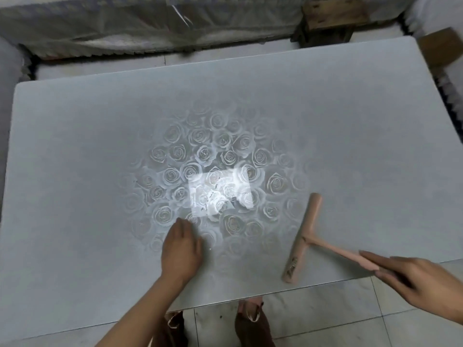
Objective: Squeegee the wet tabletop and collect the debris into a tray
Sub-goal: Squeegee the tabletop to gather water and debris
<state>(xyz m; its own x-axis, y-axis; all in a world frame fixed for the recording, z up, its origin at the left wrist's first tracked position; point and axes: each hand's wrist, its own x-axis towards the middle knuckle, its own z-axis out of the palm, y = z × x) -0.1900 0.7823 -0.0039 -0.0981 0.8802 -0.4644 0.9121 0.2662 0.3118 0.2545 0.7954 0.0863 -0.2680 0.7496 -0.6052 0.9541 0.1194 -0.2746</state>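
Note:
A grey glass tabletop with a rose print in its middle fills the view. Small dark specks of debris lie near a bright light reflection at the centre. A pink T-shaped squeegee rests blade-down near the front right edge, with dirt on its blade. My right hand holds the end of its handle, off the table's front edge. My left hand lies flat on the glass, fingers together, just in front of the debris. No tray is in view.
A plastic-covered piece of furniture runs along the far side, and wooden stools stand at the back right. The tiled floor and my two feet show below the front edge.

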